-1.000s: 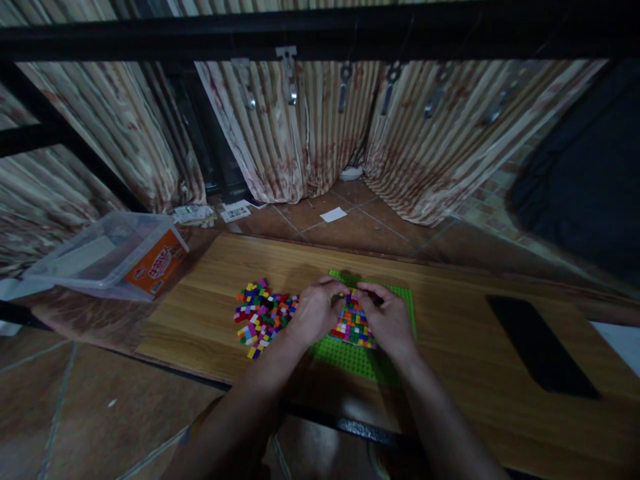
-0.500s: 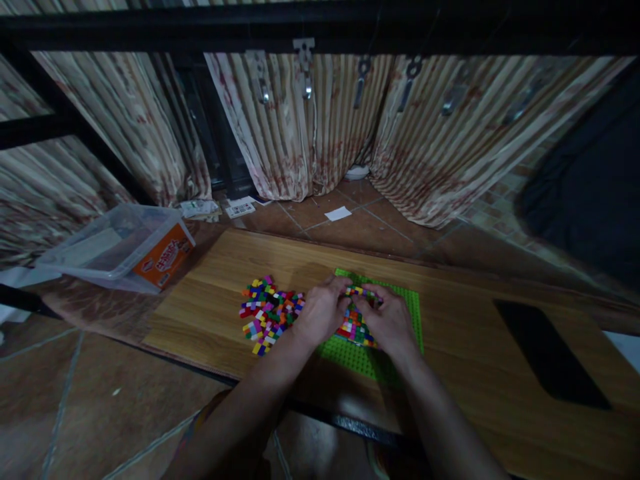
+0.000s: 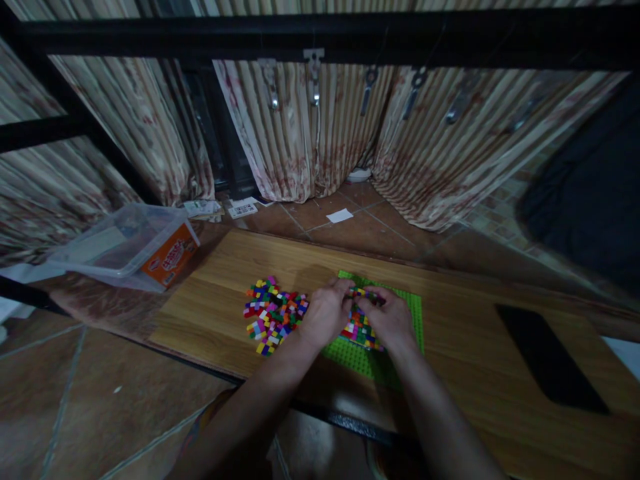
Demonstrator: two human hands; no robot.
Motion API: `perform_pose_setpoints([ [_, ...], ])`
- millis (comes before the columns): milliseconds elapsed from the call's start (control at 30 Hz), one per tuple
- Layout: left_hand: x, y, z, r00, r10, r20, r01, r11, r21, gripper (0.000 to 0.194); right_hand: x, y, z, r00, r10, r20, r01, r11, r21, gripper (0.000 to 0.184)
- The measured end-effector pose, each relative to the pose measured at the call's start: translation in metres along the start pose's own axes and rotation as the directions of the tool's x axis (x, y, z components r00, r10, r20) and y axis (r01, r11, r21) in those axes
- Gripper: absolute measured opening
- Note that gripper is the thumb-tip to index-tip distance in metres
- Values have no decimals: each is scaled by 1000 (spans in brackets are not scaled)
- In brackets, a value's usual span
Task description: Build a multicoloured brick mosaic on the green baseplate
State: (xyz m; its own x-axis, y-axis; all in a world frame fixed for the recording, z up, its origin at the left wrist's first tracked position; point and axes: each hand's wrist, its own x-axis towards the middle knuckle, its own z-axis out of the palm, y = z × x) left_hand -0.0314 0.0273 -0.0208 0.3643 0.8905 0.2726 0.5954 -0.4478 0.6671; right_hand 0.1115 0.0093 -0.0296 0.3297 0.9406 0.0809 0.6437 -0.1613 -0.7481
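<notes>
A green studded baseplate (image 3: 414, 312) lies on a wooden board (image 3: 220, 293). A patch of small coloured bricks (image 3: 361, 328) is built on it. My left hand (image 3: 325, 312) and my right hand (image 3: 389, 317) rest on the plate with curled fingers. Their fingertips meet in a pinch at the far edge of the built patch, around small bricks there. Which brick each hand grips is too small to tell. A loose pile of coloured bricks (image 3: 273, 313) lies just left of my left hand.
A clear plastic tub (image 3: 125, 245) with an orange label stands at the board's left. A black flat rectangle (image 3: 550, 363) lies on the board at right. Striped curtains (image 3: 310, 127) hang behind, under a black metal bar (image 3: 320, 37). Papers (image 3: 340, 215) lie on the tiled floor.
My hands stay pinched at the far edge of the built bricks. The view has drifted slightly left, so everything sits a little further right in the picture.
</notes>
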Motion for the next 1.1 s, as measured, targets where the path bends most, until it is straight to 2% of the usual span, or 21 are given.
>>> perform_pose_setpoints([
  [167,2,-1,-15,1000,-1,15,2,999,-41,29,-2,2,-1,999,-38,6,38,997,60,41],
  [333,4,-29,-56,998,-64,2,64,997,-31,24,-3,6,-7,998,-16,-60,29,975,222,45],
  [400,2,-45,-72,994,-101,49,100,995,19,21,-2,6,-9,996,5,-84,15,972,236,45],
  [500,-3,-60,-86,976,-120,183,102,989,107,18,-1,7,-9,995,29,-94,-3,964,266,44],
  [600,-6,-62,-89,959,-159,236,125,980,153,20,-1,9,-6,994,36,-104,-5,957,290,43],
  [767,-5,-48,-86,936,-208,284,142,961,235,19,-4,7,-4,996,31,-89,-2,949,317,42],
  [1100,-1,-38,-77,954,-196,227,99,920,379,21,-7,2,-7,996,57,-68,-29,935,355,37],
])
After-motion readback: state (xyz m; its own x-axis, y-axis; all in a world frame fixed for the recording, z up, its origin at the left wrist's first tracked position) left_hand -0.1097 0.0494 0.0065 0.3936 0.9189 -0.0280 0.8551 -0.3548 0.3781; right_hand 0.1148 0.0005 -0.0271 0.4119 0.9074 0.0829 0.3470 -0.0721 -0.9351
